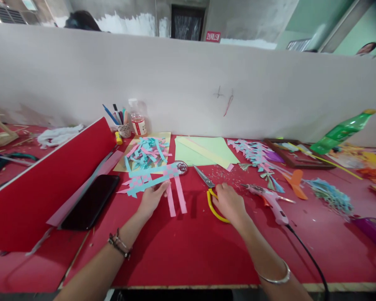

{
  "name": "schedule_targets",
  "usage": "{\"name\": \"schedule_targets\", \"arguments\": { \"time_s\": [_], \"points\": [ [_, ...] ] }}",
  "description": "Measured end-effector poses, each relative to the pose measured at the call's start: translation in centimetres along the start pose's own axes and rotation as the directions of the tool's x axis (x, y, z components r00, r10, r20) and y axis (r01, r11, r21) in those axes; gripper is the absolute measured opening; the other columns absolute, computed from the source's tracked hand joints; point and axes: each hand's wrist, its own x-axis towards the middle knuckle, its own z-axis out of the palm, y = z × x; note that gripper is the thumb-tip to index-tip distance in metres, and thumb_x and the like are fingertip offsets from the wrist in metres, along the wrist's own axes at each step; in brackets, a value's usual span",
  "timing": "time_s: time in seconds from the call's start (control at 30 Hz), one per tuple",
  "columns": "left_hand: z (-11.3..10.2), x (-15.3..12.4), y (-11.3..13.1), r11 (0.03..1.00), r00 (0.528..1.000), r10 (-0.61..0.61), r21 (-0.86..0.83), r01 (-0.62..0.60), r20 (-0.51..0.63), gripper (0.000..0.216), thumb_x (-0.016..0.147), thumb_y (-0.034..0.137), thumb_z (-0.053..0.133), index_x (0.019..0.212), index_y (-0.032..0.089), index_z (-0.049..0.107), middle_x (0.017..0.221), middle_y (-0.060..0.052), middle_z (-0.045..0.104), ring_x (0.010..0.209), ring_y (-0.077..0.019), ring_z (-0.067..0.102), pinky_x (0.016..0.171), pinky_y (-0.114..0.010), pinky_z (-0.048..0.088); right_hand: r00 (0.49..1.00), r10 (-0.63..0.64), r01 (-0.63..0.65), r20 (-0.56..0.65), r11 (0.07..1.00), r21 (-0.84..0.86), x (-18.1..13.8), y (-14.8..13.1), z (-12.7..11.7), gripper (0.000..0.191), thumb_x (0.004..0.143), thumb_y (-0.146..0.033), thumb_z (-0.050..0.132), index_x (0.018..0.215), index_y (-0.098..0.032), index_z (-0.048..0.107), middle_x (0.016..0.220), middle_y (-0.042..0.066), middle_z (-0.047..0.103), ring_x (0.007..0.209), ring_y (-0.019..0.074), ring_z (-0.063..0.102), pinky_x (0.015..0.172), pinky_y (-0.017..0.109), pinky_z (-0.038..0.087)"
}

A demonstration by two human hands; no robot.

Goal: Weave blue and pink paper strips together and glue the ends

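Note:
My left hand [152, 198] pinches a woven piece of blue and pink paper strips [172, 170] above the red table; two pink ends hang down from it. My right hand [230, 204] is closed on the yellow handle of a pair of scissors [213, 205], whose blades point up and left, away from me. Part of the handle is hidden under my fingers. Behind the woven piece, a heap of cut blue and pink paper bits [148, 152] lies on a tan sheet. A small round dark-patterned object [182, 167] sits between the hands.
To the right are a pink glue gun [271, 201] with a black cord, a fringed paper strip [253, 154], a brown tray [301, 163] and a leaning green bottle [341, 133]. A black phone [92, 202] lies left, beside a red board [50, 188]. Green paper [200, 146] lies behind.

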Motion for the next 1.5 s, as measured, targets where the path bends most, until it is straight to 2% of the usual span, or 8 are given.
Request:
{"name": "schedule_targets", "arguments": {
  "time_s": [0.2,0.47,0.77,0.93,1.03,1.1,1.37,1.5],
  "points": [
    [-0.3,0.3,-0.3,0.999,0.999,0.022,-0.032,-0.023,-0.038,0.037,0.064,0.053,0.06,0.056,0.017,0.054,0.045,0.005,0.047,0.045,-0.01,0.043,0.056,-0.025,0.037,1.0,-0.004,0.004,0.009,1.0,0.027,0.0,0.2,0.4,0.024,0.073,-0.013,0.049,0.096,-0.014,0.045,0.094,0.012,0.054,0.09,0.0235,0.054,0.063,0.028,0.04],
    [-0.7,0.6,-0.2,0.995,0.991,0.062,-0.066,-0.07,-0.118,0.034,0.066,0.048,0.061,0.053,0.017,0.051,0.046,0.006,0.045,0.046,-0.0083,0.041,0.055,-0.023,0.036,0.982,-0.033,0.001,-0.184,0.985,-0.171,-1.0,-1.1,-0.1,0.022,0.074,-0.004,0.044,0.093,-0.014,0.046,0.09,0.014,0.055,0.087,0.0246,0.051,0.068,0.028,0.04],
    [-1.1,0.8,-0.2,0.991,0.984,0.067,-0.104,-0.085,-0.166,0.032,0.066,0.045,0.063,0.057,0.016,0.053,0.048,0.006,0.046,0.046,-0.0079,0.041,0.052,-0.023,0.036,0.99,0.051,-0.025,-0.132,0.981,0.191,-1.0,-1.0,0.7,0.032,0.068,-0.017,0.056,0.099,-0.015,0.048,0.091,0.013,0.059,0.087,0.0244,0.057,0.066,0.03,0.043],
    [-1.2,0.9,-0.7,0.985,0.982,0.078,-0.137,-0.102,-0.171,0.032,0.067,0.045,0.062,0.055,0.017,0.051,0.047,0.006,0.045,0.045,-0.0079,0.041,0.05,-0.022,0.036,0.961,0.139,0.07,-0.239,0.713,0.697,-0.4,-0.6,1.0,0.033,0.07,-0.035,0.054,0.097,-0.017,0.048,0.092,0.01,0.061,0.086,0.0231,0.057,0.073,0.034,0.043],
    [-1.3,1.0,-1.0,0.982,0.982,0.078,-0.157,-0.106,-0.174,0.032,0.067,0.044,0.063,0.054,0.016,0.051,0.046,0.005,0.045,0.045,-0.0078,0.042,0.049,-0.022,0.035,0.963,0.138,0.123,-0.229,0.532,0.838,-0.4,-0.4,1.2,0.028,0.073,-0.036,0.049,0.094,-0.018,0.047,0.084,0.006,0.059,0.075,0.0192,0.056,0.067,0.031,0.043],
    [-1.4,1.1,-1.1,0.978,0.98,0.075,-0.177,-0.108,-0.183,0.032,0.066,0.043,0.064,0.054,0.016,0.052,0.047,0.005,0.046,0.045,-0.0074,0.042,0.048,-0.021,0.035,0.977,0.097,0.12,-0.191,0.492,0.862,-0.4,-0.4,1.2,0.022,0.075,-0.037,0.047,0.088,-0.019,0.046,0.075,0.002,0.055,0.066,0.0158,0.053,0.061,0.028,0.042],
    [-2.0,2.1,-1.7,0.951,0.979,0.06,-0.287,-0.115,-0.193,0.031,0.06,0.044,0.067,0.061,0.014,0.058,0.05,0.004,0.05,0.044,-0.006,0.043,0.045,-0.018,0.036,0.981,-0.145,0.184,-0.126,0.516,0.837,-0.8,-0.9,1.0,0.024,0.073,-0.036,0.052,0.085,-0.02,0.039,0.072,-0.002,0.046,0.059,0.0108,0.046,0.057,0.024,0.039],
    [-2.1,2.3,-2.0,0.942,0.981,0.063,-0.313,-0.118,-0.183,0.029,0.06,0.042,0.069,0.061,0.015,0.059,0.05,0.004,0.051,0.044,-0.0061,0.044,0.046,-0.019,0.037,0.976,-0.202,0.195,-0.084,0.626,0.755,-1.1,-0.8,0.4,0.02,0.075,-0.038,0.049,0.073,-0.019,0.043,0.059,-0.004,0.044,0.052,0.01,0.042,0.05,0.021,0.032]
  ]
}}
